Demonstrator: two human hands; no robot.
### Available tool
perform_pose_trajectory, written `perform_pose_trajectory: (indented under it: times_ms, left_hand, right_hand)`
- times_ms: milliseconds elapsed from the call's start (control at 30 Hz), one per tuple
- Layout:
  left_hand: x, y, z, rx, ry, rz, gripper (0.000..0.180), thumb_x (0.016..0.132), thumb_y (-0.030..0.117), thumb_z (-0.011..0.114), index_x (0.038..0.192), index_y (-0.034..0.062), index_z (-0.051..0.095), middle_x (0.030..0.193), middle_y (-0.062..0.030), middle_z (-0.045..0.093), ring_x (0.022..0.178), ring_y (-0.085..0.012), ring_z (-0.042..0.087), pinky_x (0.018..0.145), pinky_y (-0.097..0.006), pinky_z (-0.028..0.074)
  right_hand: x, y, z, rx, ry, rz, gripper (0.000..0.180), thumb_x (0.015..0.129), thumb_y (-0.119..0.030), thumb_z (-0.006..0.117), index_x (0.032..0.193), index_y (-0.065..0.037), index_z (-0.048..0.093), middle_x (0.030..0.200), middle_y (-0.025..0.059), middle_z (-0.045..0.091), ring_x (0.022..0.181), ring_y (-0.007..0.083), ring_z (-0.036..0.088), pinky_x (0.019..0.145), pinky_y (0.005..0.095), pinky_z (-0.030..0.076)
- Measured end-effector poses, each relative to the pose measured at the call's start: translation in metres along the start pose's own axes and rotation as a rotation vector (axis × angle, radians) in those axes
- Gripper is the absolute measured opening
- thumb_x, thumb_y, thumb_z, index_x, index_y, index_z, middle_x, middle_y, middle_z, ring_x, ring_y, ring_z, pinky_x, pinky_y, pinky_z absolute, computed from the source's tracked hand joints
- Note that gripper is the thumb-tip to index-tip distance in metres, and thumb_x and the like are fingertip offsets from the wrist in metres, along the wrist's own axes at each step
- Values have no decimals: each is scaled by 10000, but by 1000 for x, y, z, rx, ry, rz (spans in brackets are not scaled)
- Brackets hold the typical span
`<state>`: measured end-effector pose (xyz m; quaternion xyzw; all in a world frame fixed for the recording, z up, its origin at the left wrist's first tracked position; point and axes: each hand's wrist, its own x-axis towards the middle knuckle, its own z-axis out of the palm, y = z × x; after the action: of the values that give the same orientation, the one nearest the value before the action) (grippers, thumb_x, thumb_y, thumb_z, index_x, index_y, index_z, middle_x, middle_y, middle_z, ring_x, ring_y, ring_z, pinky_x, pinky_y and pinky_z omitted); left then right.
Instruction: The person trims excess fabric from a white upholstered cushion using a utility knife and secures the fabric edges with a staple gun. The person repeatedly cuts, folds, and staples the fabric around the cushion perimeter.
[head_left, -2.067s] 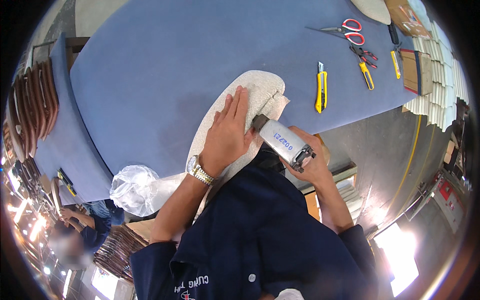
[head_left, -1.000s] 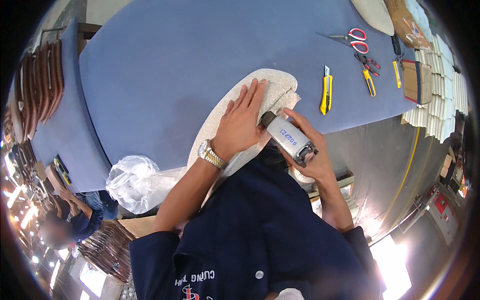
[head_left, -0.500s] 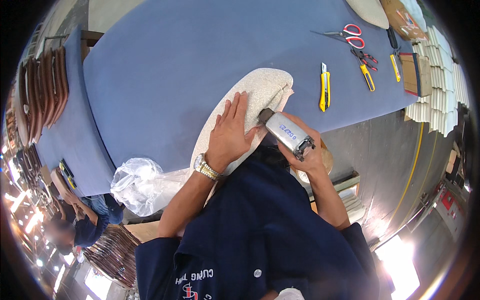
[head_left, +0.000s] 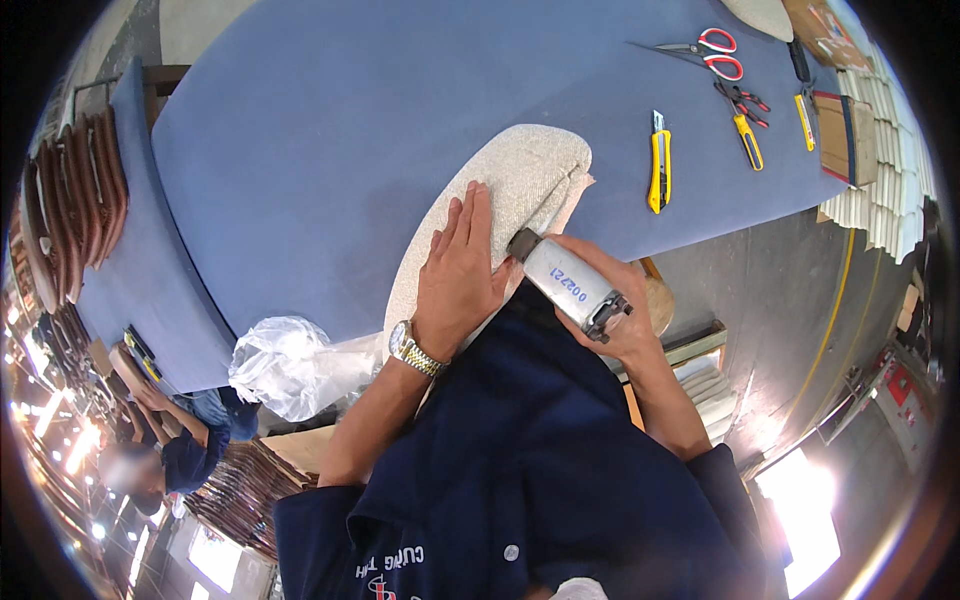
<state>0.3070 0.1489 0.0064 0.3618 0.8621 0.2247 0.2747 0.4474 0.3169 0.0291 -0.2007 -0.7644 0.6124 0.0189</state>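
Observation:
A long cushion (head_left: pixel 525 165) covered in beige woven fabric lies at a slant on the blue table near my body, its right edge showing a fabric fold. My left hand (head_left: pixel 458 270) rests flat on top of it, fingers stretched out and thumb apart. A silver staple gun (head_left: pixel 572 278) with a dark nose is gripped in my right hand (head_left: pixel 638 315), its fingers wrapped round the tool and partly hidden below it. The nose is at the cushion's right edge, close to my left thumb; whether it touches cannot be made out.
On the blue table (head_left: pixel 320 130) lie a yellow utility knife (head_left: pixel 660 165), red-handled scissors (head_left: pixel 722 55), pliers (head_left: pixel 740 98) and a yellow-handled screwdriver (head_left: pixel 748 142). Clear plastic (head_left: pixel 285 370) lies at the near left edge. Brown curved pieces (head_left: pixel 80 200) stand far left; a person (head_left: pixel 190 450) works below them.
The staple gun has moved slightly down along the cushion's edge toward me, with my right hand. My left hand stays flat on the cushion. The whole view has shifted a little.

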Motion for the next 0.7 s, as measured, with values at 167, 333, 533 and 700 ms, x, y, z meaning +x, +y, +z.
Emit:
perform_pose_trajectory:
  times_ms: [167, 333, 533, 700]
  left_hand:
    - [4, -1, -7, -24, -4, 11, 910, 852, 135, 724, 1610, -10, 241, 1592, -279, 400, 1456, -443, 422, 1116, -467, 477]
    - [3, -5, -6, -69, -20, -10, 955, 828, 196, 779, 1603, -3, 258, 1631, -242, 370, 1486, -440, 394, 1132, -561, 446]
    - [4, -6, -4, -70, -32, -28, 980, 798, 168, 783, 1605, 3, 253, 1640, -226, 363, 1488, -438, 392, 1123, -559, 456]
    - [4, -3, -3, -81, 15, -12, 983, 769, 167, 788, 1594, -1, 281, 1622, -242, 384, 1482, -447, 397, 1107, -572, 467]
  right_hand:
    - [1, -1, 3, 38, 23, 4, 630, 739, -124, 779, 1343, -8, 646, 1248, 180, 726, 1108, 272, 733, 968, 340, 537]
    - [-6, 4, 7, -11, 50, -76, 647, 738, -166, 785, 1347, -3, 643, 1243, 200, 718, 1108, 319, 728, 966, 363, 542]
    - [-5, 0, 9, -23, 19, -107, 674, 737, -206, 786, 1365, -15, 634, 1251, 188, 719, 1129, 330, 723, 959, 368, 547]
    - [1, -5, 9, 41, -27, 17, 665, 747, -192, 791, 1370, -21, 631, 1248, 181, 721, 1125, 328, 726, 962, 368, 546]
